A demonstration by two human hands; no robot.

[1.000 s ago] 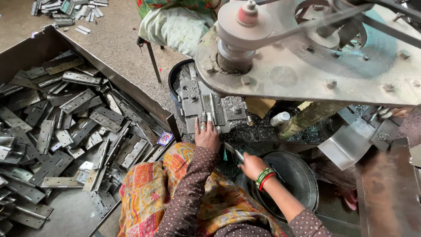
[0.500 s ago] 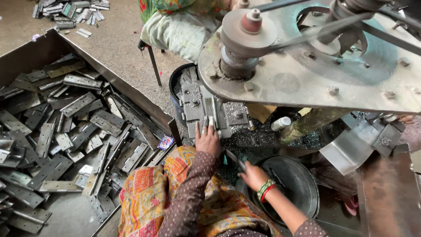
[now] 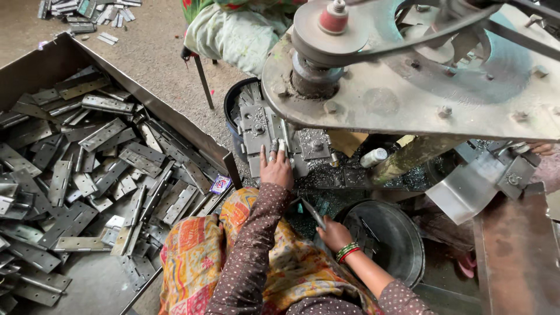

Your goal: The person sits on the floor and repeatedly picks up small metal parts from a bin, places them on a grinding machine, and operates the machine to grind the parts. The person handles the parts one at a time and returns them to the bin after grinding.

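Fingers of the left hand (image 3: 276,168) press flat on a grey steel hinge plate (image 3: 284,147) at twelve o'clock, while the right hand (image 3: 333,233) pinches another, stiff, likely sharp-edged, best gripped by its long edges.

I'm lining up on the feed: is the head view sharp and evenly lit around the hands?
Head view: soft, even daylight, no harsh glare; left hand and right hand are sharp; the pulley overhead shades the machine bed; slight wide-angle stretch at edges.
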